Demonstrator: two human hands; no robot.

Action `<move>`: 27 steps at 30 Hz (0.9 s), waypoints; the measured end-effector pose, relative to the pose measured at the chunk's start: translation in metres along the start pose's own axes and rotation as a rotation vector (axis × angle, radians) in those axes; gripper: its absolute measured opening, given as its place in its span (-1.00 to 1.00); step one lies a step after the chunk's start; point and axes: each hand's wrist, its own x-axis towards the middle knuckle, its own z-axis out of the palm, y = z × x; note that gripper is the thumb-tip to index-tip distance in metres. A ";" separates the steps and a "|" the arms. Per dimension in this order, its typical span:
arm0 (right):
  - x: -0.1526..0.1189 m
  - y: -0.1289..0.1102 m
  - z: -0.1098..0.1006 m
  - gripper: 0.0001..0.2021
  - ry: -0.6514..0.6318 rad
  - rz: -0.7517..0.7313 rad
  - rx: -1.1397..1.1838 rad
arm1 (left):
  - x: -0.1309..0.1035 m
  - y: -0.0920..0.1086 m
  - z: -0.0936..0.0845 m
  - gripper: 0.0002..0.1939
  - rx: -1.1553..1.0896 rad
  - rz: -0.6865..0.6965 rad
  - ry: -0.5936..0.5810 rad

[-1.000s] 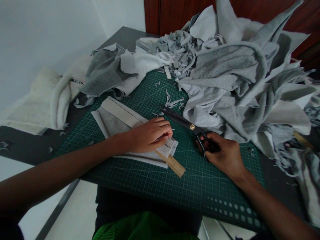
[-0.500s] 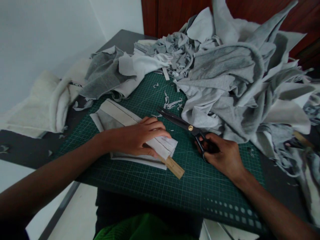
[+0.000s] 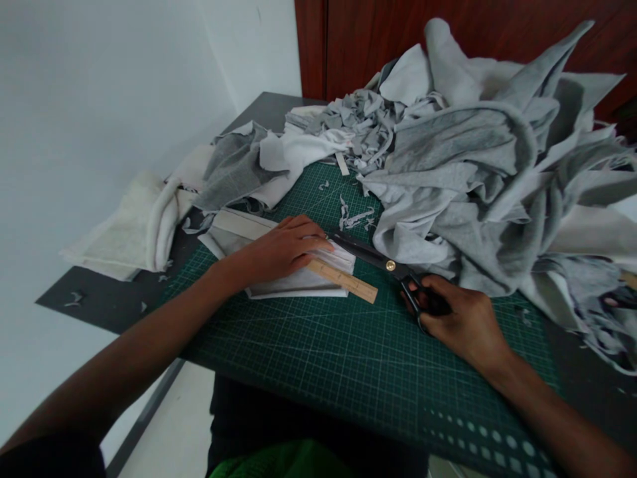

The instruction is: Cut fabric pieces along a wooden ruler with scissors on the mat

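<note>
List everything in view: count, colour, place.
Gridded rectangular cutting mat: one, green, centre
Tabletop: one, dark grey, under the mat
Folded fabric: count unclear, pale grey, on the mat
Flat wooden ruler: one, tan, on the folded fabric
Metal scissors: one pair, black, gold pivot, right of centre
Crumpled fabric pieces: many, grey and white, back, right
Fleecy fabric: count unclear, cream, left
Curled fabric scraps: several, light grey, on mat and tabletop
Wooden panel: one, reddish brown, behind
Plain wall: count unclear, white, left
Floor: one, pale, below
Clothing: count unclear, green and black, bottom
Left hand: one, on the folded fabric
Right hand: one, gripping the scissors
</note>
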 end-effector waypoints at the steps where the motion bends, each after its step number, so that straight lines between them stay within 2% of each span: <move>1: 0.000 0.000 0.000 -0.86 -0.005 0.003 0.006 | -0.001 0.001 0.003 -0.62 0.030 -0.065 0.028; 4: 0.000 0.001 0.001 -0.85 -0.019 0.026 0.019 | -0.001 0.004 0.010 -0.58 0.073 -0.195 0.065; 11: 0.001 0.002 0.003 -0.88 -0.079 0.127 0.054 | 0.011 0.006 0.028 -0.60 0.068 -0.287 0.180; 15: 0.004 0.001 0.005 -0.95 -0.036 0.117 0.100 | 0.020 0.007 0.033 -0.61 0.061 -0.289 0.192; 22: 0.006 0.004 0.009 -0.91 -0.019 0.144 0.185 | 0.039 0.003 0.037 -0.65 0.013 -0.247 0.228; 27: 0.007 0.006 0.010 -0.94 -0.022 0.142 0.181 | 0.040 -0.005 0.025 -0.50 -0.096 -0.165 0.284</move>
